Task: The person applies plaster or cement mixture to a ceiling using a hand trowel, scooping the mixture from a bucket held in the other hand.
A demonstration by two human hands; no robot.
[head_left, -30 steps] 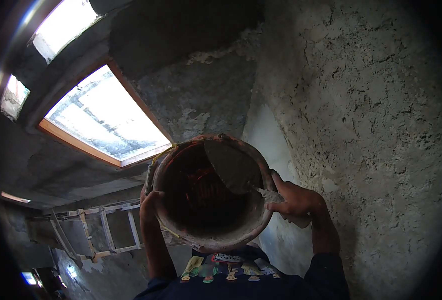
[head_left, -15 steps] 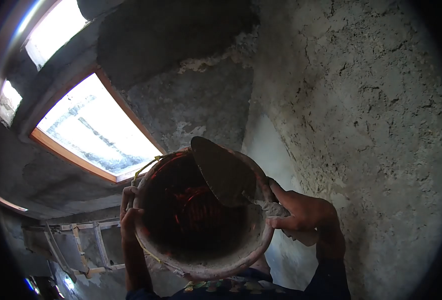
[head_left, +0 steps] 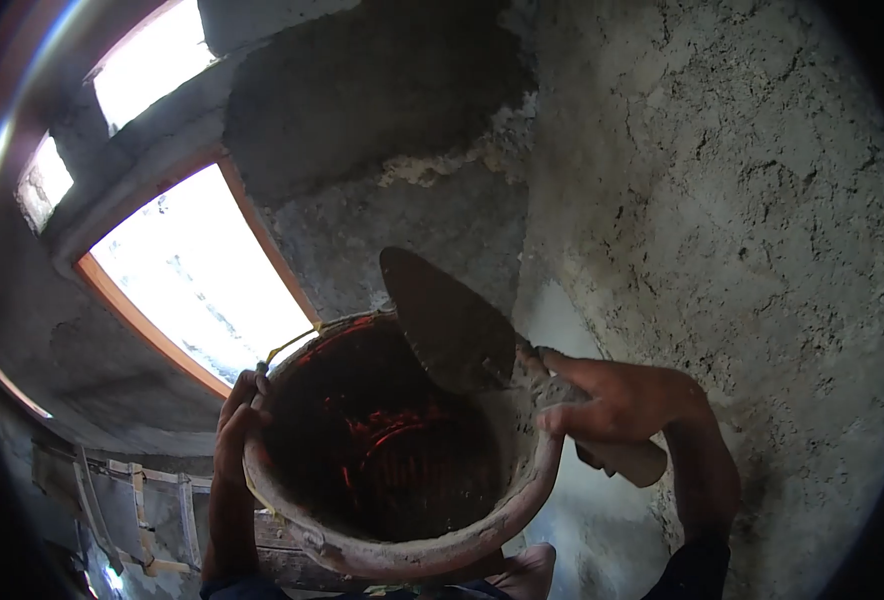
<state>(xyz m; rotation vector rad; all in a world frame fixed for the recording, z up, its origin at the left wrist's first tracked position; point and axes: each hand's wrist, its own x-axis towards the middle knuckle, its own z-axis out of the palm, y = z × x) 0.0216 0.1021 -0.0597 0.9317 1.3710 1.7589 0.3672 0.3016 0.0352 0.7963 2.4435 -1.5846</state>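
Note:
A round bucket (head_left: 392, 562) with a mortar-caked rim is tilted so its dark, reddish inside shows. My left hand (head_left: 242, 412) is closed on the bucket's rim at the left, by a yellow cord (head_left: 292, 345). Over the right part of the opening lies the flat blade of a pointed trowel (head_left: 447, 318). My right hand (head_left: 607, 400) is closed round the trowel's handle at the right side of the rim; whether it also grips the rim, I cannot tell.
Rough plastered wall (head_left: 722, 230) rises at the right. A wood-framed window (head_left: 197, 270) is at the left, with smaller bright openings above it. A ladder-like wooden frame (head_left: 142, 510) stands at the lower left.
The bucket has moved slightly down and tilted, with both hands still on it. The trowel blade now reaches farther above the rim. The view has shifted, so the window appears farther right.

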